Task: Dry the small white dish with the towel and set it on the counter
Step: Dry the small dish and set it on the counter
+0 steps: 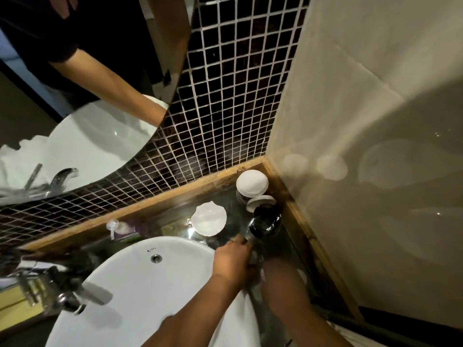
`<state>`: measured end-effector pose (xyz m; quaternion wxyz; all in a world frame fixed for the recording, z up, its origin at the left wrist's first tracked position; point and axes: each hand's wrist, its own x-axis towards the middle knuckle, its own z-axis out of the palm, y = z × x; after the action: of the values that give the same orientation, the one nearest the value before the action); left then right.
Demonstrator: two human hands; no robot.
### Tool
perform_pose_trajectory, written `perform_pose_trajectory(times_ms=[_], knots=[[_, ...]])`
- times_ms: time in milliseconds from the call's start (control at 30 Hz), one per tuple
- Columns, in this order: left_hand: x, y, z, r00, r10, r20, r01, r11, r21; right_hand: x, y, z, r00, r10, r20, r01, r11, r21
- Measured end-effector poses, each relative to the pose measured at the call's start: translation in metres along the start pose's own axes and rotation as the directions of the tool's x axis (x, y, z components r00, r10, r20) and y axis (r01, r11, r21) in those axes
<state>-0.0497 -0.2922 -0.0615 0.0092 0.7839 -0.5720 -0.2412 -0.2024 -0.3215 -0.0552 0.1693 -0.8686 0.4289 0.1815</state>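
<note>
A small white shell-shaped dish (pixel 209 220) rests on the dark, wet counter (pixel 288 244) behind the sink, untouched by either hand. My left hand (pixel 234 257) is just in front of it at the basin's right rim, knuckles up and fingers curled down. My right hand (pixel 258 265) meets it from the right, mostly hidden under the left hand. Small blurred white patches show between the two hands; I cannot tell what they are. No towel shows clearly here; a fluffy white cloth (pixel 22 156) appears only in the mirror at the left.
A round white basin (pixel 140 284) with a chrome tap (pixel 70 294) fills the lower left. In the counter's far right corner stand a black jar (pixel 265 221) and two white-lidded containers (pixel 251 184). A wooden ledge, black mosaic tiles and a beige wall enclose the corner.
</note>
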Motion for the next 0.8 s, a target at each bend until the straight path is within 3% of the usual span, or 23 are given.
perform_pose_trajectory(times_ms=[100, 267, 367, 567, 800], knots=[[-0.01, -0.009, -0.007, 0.992, -0.037, -0.122, 0.015, 0.984, -0.179, 0.003, -0.008, -0.01, 0.998, -0.033, 0.058, 0.031, 0.999, 0.041], [-0.015, -0.051, -0.035, 0.911, -0.176, -0.374, 0.033, 0.932, -0.36, 0.016, -0.025, -0.029, 0.989, -0.123, 0.088, 0.116, 0.99, 0.078], [-0.005, -0.08, -0.065, 0.899, -0.281, -0.336, 0.1, 0.878, -0.468, 0.029, -0.033, -0.041, 0.992, -0.097, 0.082, 0.088, 0.99, 0.112], [0.016, -0.103, -0.077, 0.933, -0.302, -0.196, 0.227, 0.916, -0.33, 0.043, -0.066, -0.055, 0.987, -0.147, -0.06, 0.157, 0.955, 0.253], [0.027, -0.11, -0.06, 0.966, -0.223, -0.131, 0.184, 0.949, -0.257, 0.051, -0.081, -0.066, 0.969, -0.236, -0.074, 0.247, 0.939, 0.24]])
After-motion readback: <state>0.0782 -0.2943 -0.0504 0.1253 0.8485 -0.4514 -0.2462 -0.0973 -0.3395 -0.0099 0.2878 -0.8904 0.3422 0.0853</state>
